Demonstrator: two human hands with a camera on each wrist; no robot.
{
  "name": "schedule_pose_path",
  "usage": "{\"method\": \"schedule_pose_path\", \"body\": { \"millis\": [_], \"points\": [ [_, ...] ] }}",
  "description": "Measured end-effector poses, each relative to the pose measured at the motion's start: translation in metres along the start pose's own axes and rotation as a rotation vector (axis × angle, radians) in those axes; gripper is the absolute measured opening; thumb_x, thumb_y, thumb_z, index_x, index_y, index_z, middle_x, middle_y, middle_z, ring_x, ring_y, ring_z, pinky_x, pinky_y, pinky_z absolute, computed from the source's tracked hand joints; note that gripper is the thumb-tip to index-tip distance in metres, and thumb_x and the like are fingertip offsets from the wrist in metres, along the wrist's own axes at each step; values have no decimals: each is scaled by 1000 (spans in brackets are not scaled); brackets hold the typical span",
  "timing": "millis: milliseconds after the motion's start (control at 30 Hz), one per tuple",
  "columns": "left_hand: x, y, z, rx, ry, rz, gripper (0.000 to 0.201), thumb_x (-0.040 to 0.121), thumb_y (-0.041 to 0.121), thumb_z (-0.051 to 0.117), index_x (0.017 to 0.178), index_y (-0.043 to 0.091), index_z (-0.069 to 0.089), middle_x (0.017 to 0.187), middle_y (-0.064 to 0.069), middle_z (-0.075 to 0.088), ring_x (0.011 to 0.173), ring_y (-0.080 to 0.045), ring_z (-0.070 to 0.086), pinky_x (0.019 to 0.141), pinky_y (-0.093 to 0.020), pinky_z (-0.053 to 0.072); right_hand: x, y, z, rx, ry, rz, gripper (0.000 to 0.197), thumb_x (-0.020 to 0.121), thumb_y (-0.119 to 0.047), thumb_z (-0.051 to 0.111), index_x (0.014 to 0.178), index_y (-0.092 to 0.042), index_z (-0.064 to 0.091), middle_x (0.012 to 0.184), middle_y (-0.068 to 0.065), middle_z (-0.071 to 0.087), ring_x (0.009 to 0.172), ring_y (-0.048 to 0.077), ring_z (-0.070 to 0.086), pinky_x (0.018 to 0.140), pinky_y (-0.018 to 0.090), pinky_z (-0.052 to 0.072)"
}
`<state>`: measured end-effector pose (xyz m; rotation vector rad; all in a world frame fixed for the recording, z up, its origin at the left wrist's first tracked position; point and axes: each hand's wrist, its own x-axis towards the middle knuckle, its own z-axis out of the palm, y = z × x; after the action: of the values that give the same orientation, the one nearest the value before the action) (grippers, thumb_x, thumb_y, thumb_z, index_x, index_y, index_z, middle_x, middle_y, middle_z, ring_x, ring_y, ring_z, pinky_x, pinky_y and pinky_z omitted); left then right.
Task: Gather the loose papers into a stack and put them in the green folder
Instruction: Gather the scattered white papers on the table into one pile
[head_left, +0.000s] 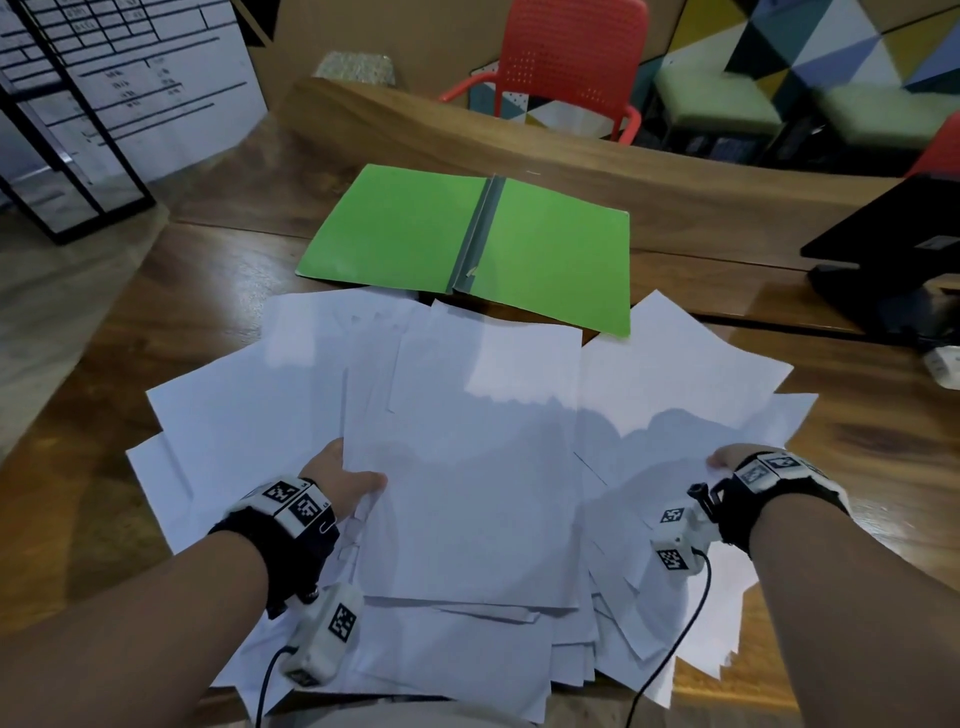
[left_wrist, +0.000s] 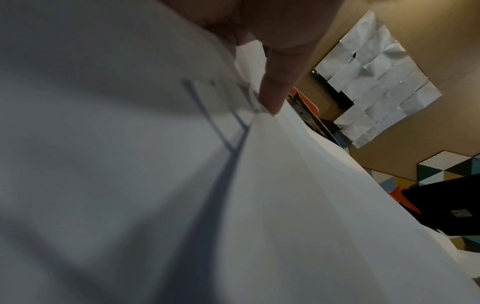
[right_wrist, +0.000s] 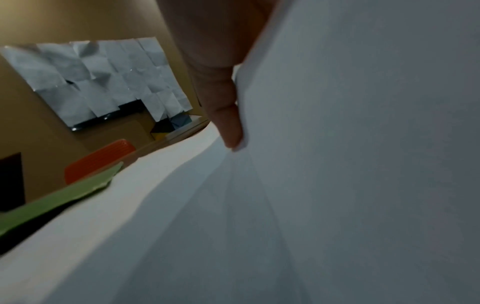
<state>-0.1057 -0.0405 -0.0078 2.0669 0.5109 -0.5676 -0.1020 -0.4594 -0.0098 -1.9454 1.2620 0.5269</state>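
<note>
Both hands (head_left: 345, 475) grip papers (head_left: 467, 441) (folder open)

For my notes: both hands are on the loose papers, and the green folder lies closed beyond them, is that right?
Not quite: the head view shows the folder lying open, spine up the middle. The rest holds: left hand and right hand are on the papers.

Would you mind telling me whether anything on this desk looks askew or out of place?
Yes: the white papers lie fanned out at many angles rather than squared up, and a few far corners overlap the near edge of the open green folder. Both hands, left hand and right hand, are tucked into the pile.
</note>
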Motion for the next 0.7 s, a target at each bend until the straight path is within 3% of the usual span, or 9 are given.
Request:
{"method": "schedule_pose_path", "body": {
  "millis": [67,133,233,267,367,467,533,600,700],
  "points": [
    [1,-1,0,2,-4,1,48,82,7,63,127,1,46,128,-17,57,117,-31,54,84,-25,38,9,1,-6,-217,7,-64,52,90,-9,51,140,-1,37,149,14,36,134,33,37,55,22,29],
    [3,-2,0,11,-6,5,49,82,7,64,127,1,46,127,-16,57,115,-30,54,83,-25,37,4,4,-11,-406,36,-26,51,88,-18,54,134,0,44,141,20,44,128,34,45,67,26,42],
    [6,-5,0,12,-10,9,48,81,9,65,126,3,47,125,-15,59,100,-24,55,82,-26,38,-9,12,-15,-704,68,-16,55,57,-42,61,103,-14,61,104,14,63,98,30,61,87,34,51],
    [7,-7,0,9,-12,13,48,81,9,65,125,3,48,124,-15,60,96,-21,53,82,-26,39,-3,18,-16,-671,58,-74,55,53,-43,59,100,-15,59,102,13,63,95,30,61,88,35,51],
    [10,-9,-1,15,-19,15,48,81,11,65,125,5,48,122,-15,61,95,-20,53,82,-28,40,29,24,-20,-110,-50,-36,74,56,-54,68,117,-14,57,116,20,61,104,37,61,98,44,45],
    [11,-10,-2,13,-16,13,47,81,11,65,124,5,48,122,-15,60,95,-21,53,83,-28,40,51,26,-16,144,-55,10,66,67,-46,73,119,-9,59,98,20,65,87,37,64,87,44,51],
    [10,-10,-1,8,-13,10,47,81,10,65,124,4,48,122,-15,60,99,-24,55,83,-28,40,45,25,-13,29,18,15,67,66,-46,72,121,-9,58,109,21,65,93,39,65,92,50,49],
    [10,-9,-1,13,-13,15,47,81,10,65,124,4,48,123,-16,60,102,-25,56,84,-28,40,34,22,-12,-105,89,1,63,71,-47,65,121,-9,57,122,20,61,103,37,62,94,43,47],
    [8,-8,0,23,-9,15,47,81,10,65,125,4,48,124,-16,59,101,-25,55,84,-28,39,-1,12,-12,-360,125,-53,40,87,-25,55,119,-1,58,126,21,57,106,32,57,73,29,43]
  ]
}}
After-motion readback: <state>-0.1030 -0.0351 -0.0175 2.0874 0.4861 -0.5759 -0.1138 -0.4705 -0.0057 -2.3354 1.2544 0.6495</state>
